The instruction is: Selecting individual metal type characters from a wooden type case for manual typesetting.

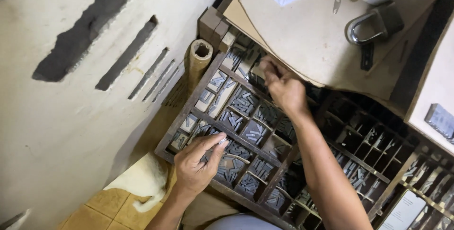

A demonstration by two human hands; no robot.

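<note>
Left hand (pixel 196 161) pinches a metal sort (pixel 221 140) over the tray (pixel 189 104)'s near corner; right hand (pixel 283 85) digs with fingers curled into a far compartment. A loose pinch could drop the sort into the wrong compartment.

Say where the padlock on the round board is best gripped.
Judging by its pose, grip the padlock by its dark body, from above, pinching its two long sides. It lies flat on the round board, so only the sides offer purchase; the curved shackle is thinner, open and may swing.
</note>
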